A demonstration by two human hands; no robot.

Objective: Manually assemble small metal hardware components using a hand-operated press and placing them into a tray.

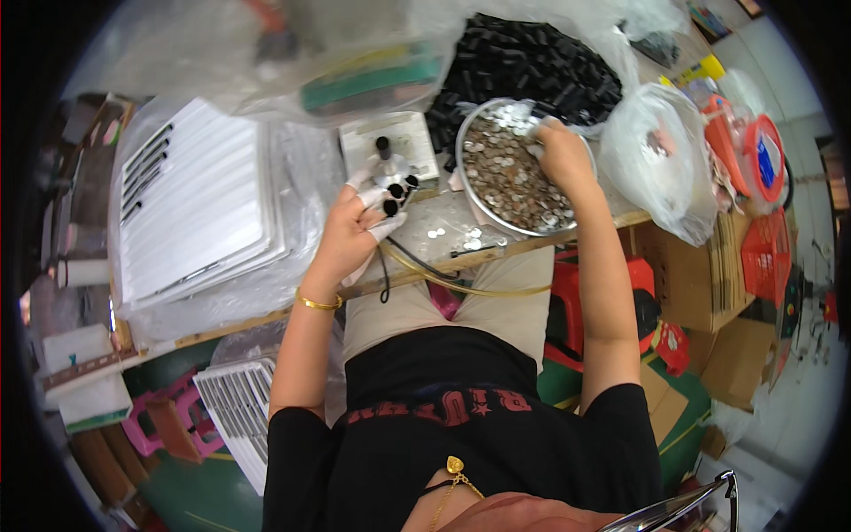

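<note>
My left hand (353, 229), with white coverings on its fingers, is closed around several short black tubes (391, 207), their round ends facing up. Just beyond it, another black tube (383, 144) stands upright at a pale square block (355, 136). My right hand (560, 152) reaches into a round metal bowl (460, 158) at its right side. Small silvery discs (510, 173) fill the bowl. The right fingers are pressed together down at the discs; whatever lies between them is hidden.
A large heap of black tubes (532, 66) lies behind the bowl. Stacked white trays (199, 195) stand at left, a few dark rods on top. Loose discs (472, 235) lie near the table edge. A clear plastic bag (660, 160) sits at right; blurred plastic hangs at upper left.
</note>
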